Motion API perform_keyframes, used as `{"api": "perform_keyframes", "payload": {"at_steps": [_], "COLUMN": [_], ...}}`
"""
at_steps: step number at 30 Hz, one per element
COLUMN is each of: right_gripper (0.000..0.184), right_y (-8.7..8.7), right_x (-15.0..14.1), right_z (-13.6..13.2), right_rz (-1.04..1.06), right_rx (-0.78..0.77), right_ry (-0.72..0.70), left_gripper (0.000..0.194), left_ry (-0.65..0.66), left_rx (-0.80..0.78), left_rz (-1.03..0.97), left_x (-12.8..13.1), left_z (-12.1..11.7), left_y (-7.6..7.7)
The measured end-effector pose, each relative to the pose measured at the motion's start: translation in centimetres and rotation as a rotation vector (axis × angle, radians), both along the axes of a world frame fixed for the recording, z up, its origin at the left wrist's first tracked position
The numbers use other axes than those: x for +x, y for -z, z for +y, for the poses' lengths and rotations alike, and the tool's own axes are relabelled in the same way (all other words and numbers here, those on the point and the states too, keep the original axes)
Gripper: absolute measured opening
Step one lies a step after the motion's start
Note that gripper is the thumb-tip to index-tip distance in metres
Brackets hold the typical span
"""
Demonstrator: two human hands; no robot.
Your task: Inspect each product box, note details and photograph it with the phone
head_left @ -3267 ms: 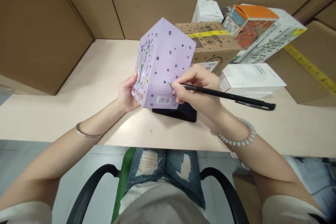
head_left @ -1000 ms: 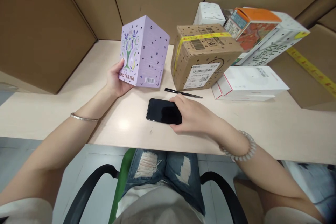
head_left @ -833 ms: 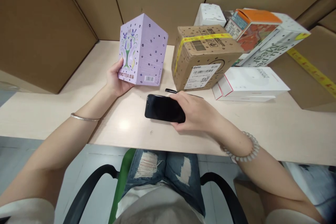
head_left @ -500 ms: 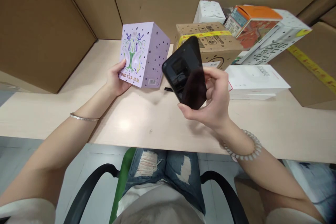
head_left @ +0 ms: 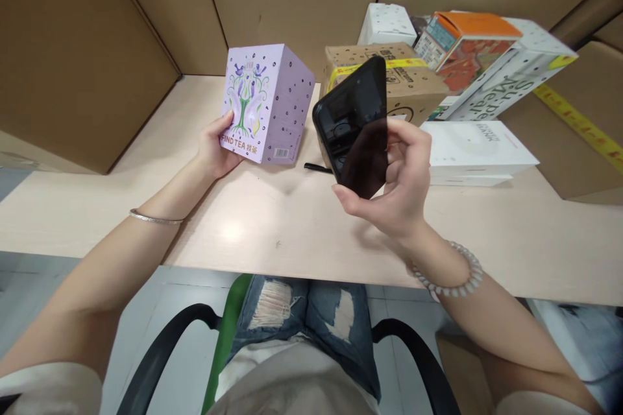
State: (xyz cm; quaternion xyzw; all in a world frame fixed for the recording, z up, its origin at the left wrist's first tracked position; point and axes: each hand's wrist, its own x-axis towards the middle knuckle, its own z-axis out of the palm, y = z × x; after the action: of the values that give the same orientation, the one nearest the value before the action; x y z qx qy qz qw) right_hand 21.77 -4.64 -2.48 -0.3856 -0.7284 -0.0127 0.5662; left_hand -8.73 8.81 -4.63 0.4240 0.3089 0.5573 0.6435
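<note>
My left hand (head_left: pixel 218 148) grips the lower left corner of a purple tea box (head_left: pixel 249 100), thumb on its printed front. The box is tilted, with "FIND TEA" and bird drawings facing me and a barcode low on its right side. In my right hand (head_left: pixel 402 185) is a black smartphone (head_left: pixel 357 126), held up at a slant over the desk, its dark screen showing reflections. The fingers wrap its right edge and the thumb supports the bottom. Behind the phone, partly hidden, lies a black pen (head_left: pixel 316 168) on the desk.
A brown carton with yellow tape (head_left: pixel 409 94) stands behind the phone. To its right are an orange-topped box (head_left: pixel 474 26), a tall "Super Meal" box (head_left: pixel 518 81) and white boxes (head_left: pixel 479 149). Large cardboard boxes (head_left: pixel 292 0) wall the back and left of the desk (head_left: pixel 233 233).
The phone has shifted slightly right and up and turned more upright. My left hand and the tea box have hardly moved.
</note>
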Motion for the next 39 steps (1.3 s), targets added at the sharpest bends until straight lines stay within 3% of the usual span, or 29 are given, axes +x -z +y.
{"api": "perform_keyframes", "payload": {"at_steps": [4, 12, 21, 27, 39], "right_gripper": [0.079, 0.089, 0.089, 0.094, 0.083], "right_y": [-0.6, -1.0, -0.1, -0.1, 0.1], "right_x": [-0.1, -0.2, -0.4, -0.4, -0.8], "right_z": [-0.5, -1.1, -0.6, -0.8, -0.9], "right_rz": [-0.048, -0.05, -0.055, -0.099, -0.007], "right_rx": [-0.057, -0.201, -0.099, -0.118, -0.078], "right_ry": [0.056, 0.086, -0.008, 0.05, -0.012], "left_gripper": [0.033, 0.041, 0.043, 0.034, 0.031], "left_ry": [-0.025, -0.06, -0.082, -0.094, -0.042], "left_rx": [-0.064, -0.132, -0.079, -0.063, -0.082], "left_rz": [-0.091, -0.147, -0.133, -0.102, -0.117], "left_x": [0.4, 1.1, 1.3, 1.2, 1.0], "left_z": [-0.3, -1.1, -1.5, -1.5, -1.7], "left_y": [-0.5, -1.4, -1.6, -1.6, -1.5]}}
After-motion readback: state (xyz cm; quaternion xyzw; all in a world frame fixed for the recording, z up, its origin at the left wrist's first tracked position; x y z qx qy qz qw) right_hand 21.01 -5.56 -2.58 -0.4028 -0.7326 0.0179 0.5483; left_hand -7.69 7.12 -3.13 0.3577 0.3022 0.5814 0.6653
